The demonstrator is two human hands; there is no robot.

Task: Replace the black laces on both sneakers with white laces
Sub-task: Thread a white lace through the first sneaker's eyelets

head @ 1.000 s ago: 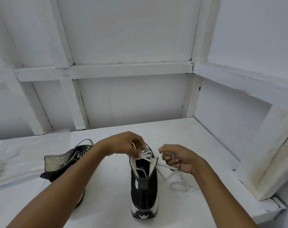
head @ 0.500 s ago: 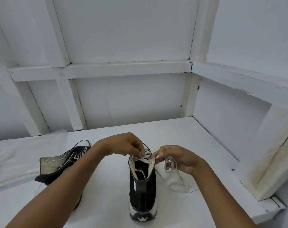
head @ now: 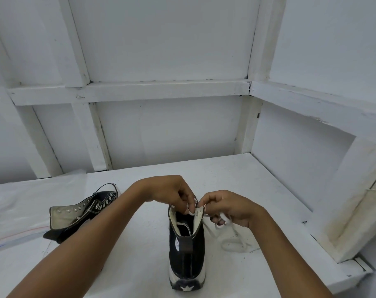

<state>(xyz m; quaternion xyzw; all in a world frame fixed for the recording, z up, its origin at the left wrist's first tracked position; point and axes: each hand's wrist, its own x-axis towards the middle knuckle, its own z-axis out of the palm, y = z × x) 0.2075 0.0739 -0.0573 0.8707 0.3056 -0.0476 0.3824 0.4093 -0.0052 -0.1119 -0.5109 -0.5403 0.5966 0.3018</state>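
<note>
Hands meet at the top eyelets of the upright sneaker [head: 187,254], left hand [head: 172,193] pinching the white lace [head: 223,245], right hand [head: 232,210] curled round its slack, which trails limp onto the table [head: 236,179]; soft and light, it likely threads best gripped near the tip.

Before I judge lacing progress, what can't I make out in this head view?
Head view only:
- Front eyelets of the upright sneaker: camera faces its heel; left hand and right hand cover the top.
- Tips of the white lace: lost among the fingers.
- Lower side of the second sneaker: behind the left forearm.
- Plastic bag: cut by the left edge, contents blurred.
</note>
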